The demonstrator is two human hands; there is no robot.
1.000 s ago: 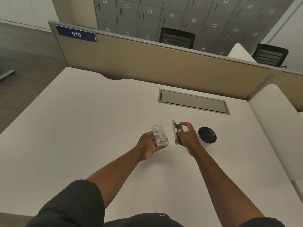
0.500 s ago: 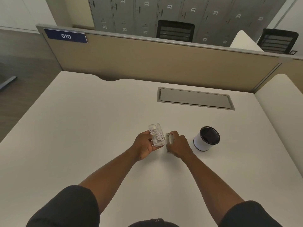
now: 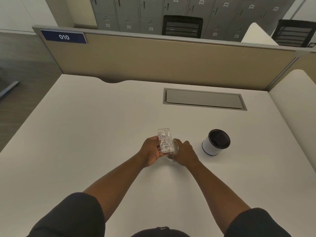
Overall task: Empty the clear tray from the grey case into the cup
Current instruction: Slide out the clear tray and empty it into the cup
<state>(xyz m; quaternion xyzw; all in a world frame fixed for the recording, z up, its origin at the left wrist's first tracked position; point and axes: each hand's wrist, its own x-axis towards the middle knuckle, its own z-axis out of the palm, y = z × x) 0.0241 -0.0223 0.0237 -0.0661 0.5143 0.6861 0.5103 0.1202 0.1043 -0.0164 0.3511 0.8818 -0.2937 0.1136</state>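
My left hand [image 3: 151, 152] grips a small clear tray [image 3: 165, 140] from below and holds it roughly level just above the table; small pale pieces fill it. Right beside it, my right hand [image 3: 184, 153] lies over the grey case [image 3: 175, 145] and presses it against the table. Only a thin pale edge of the case shows by my fingers. The cup [image 3: 216, 142], white outside and black inside, stands upright on the table to the right of my right hand, a short gap away.
The white table [image 3: 102, 134] has a grey recessed cable hatch [image 3: 204, 100] behind the cup. A tan partition [image 3: 153, 57] with a blue "010" label [image 3: 64, 37] closes off the far edge. Another white desk [image 3: 297, 108] adjoins on the right.
My right hand has brought the grey case down from upright to flat on the table and moved closer to the tray. The tray stays in my left hand.
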